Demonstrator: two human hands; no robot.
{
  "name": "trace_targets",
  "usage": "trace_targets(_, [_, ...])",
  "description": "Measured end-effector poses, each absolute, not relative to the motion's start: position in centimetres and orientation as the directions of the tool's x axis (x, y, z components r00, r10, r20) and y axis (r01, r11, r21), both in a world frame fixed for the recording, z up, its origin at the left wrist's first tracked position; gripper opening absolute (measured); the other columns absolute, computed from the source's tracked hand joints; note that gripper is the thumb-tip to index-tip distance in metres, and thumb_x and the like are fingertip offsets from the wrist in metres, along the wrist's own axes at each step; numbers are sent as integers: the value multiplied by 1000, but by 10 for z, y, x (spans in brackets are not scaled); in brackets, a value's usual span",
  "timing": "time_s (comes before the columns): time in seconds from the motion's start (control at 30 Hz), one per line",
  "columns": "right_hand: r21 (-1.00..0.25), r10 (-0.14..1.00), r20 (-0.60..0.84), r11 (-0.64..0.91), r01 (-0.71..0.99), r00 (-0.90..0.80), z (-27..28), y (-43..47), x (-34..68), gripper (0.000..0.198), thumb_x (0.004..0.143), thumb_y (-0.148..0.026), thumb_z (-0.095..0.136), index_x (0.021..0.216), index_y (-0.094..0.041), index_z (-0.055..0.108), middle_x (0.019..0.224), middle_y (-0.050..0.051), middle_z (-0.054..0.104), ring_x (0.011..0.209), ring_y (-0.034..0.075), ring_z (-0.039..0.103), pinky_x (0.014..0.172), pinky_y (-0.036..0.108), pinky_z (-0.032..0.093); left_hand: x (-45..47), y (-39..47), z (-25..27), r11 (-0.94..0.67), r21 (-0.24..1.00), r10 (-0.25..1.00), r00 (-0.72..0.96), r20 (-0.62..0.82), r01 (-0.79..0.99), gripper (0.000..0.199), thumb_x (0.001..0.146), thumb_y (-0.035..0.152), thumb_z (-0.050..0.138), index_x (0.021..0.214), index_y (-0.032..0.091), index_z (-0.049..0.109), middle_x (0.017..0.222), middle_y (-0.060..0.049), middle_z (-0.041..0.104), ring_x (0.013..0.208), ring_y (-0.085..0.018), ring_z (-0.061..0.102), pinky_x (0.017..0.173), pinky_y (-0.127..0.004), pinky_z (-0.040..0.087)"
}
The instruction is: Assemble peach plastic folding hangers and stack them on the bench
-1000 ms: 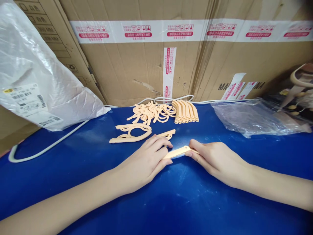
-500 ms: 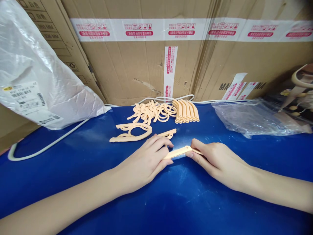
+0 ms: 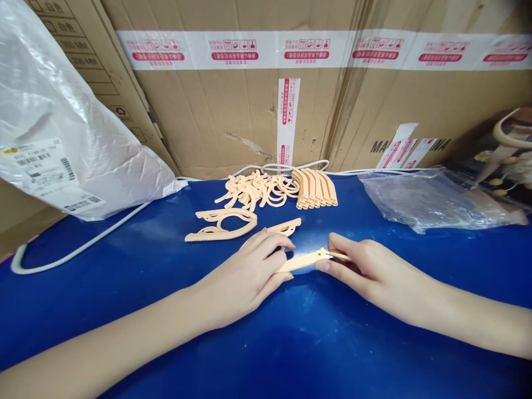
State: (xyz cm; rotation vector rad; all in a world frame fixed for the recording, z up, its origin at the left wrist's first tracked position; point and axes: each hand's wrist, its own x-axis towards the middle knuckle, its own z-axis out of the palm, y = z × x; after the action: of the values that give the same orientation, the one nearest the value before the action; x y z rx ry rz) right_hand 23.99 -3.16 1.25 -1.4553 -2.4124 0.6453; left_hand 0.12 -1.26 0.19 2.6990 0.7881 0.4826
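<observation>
A: What does the left hand (image 3: pixel 254 271) have, above the blue tabletop (image 3: pixel 266 354)?

B: A firm pinch, thumb beneath and fingers over the top, on a cream hanger arm (image 3: pixel 302 260) that juts from its grip toward the right hand (image 3: pixel 369 271).

A: And the right?

B: Its fingers curl round a thin cream strip (image 3: pixel 338 255), thumb and forefinger slightly parted. The strip reaches to the hanger arm's free end; its other end is hidden in the hand. The thumb tip sits by that same end, though whether it touches cannot be told.

A: Just past the left hand?

B: A slotted cream bar (image 3: pixel 293 223) shows beyond the knuckles, partly covered; whether it joins the held arm is unclear. Beyond that hand and to its left, a folding hanger (image 3: pixel 222 235) lies flat.

A: Farther out?

B: Beyond the left hand's fingertips, a loose heap of hanger hooks (image 3: pixel 246 192) sits beside a neat row of curved hanger arms (image 3: pixel 315 188). A crumpled clear plastic bag (image 3: pixel 424 205) lies beyond the right hand. Well to the left hand's left, a pale cable (image 3: pixel 100 245) runs in front of a bulging white mailer bag (image 3: pixel 83 133). Behind everything, cardboard cartons (image 3: pixel 233 111) wear red-and-white tape (image 3: pixel 266 50).
</observation>
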Motion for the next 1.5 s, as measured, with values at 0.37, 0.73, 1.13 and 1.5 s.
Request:
trace_targets(0.37, [-171, 801, 80, 598, 783, -594, 5, -28, 243, 35, 98, -42, 26, 76, -20, 42, 55, -2, 51, 44, 12, 48, 46, 25, 23, 1, -13, 1, -804, 357, 560, 808, 184, 476, 22, 97, 26, 37, 100, 16, 56, 126, -8, 49, 126, -21, 37, 114, -44, 22])
trace_targets(0.73, [45, 665, 232, 721, 691, -709, 1, -24, 247, 38, 100, -39, 21, 75, -19, 43, 52, -3, 51, 37, 10, 44, 42, 26, 19, 1, -12, 0, -806, 372, 548, 818, 177, 459, 22, 98, 27, 35, 100, 17, 55, 126, -7, 49, 126, -20, 38, 115, -43, 21])
trace_targets(1.13, [427, 481, 357, 678, 598, -801, 2, -19, 248, 35, 99, -32, 26, 73, -19, 44, 56, -2, 50, 41, 11, 47, 45, 27, 24, 1, -10, -1, -815, 363, 539, 820, 193, 451, 21, 98, 26, 35, 99, 17, 54, 124, -6, 49, 122, -19, 40, 114, -41, 20])
trace_targets(1.5, [216, 538, 336, 755, 619, -773, -2, -20, 247, 35, 100, -31, 24, 73, -18, 42, 56, -3, 50, 40, 9, 43, 44, 25, 25, 1, -11, -1, -818, 355, 539, 818, 201, 452, 21, 97, 26, 37, 103, 16, 55, 122, -6, 49, 122, -19, 39, 111, -38, 26])
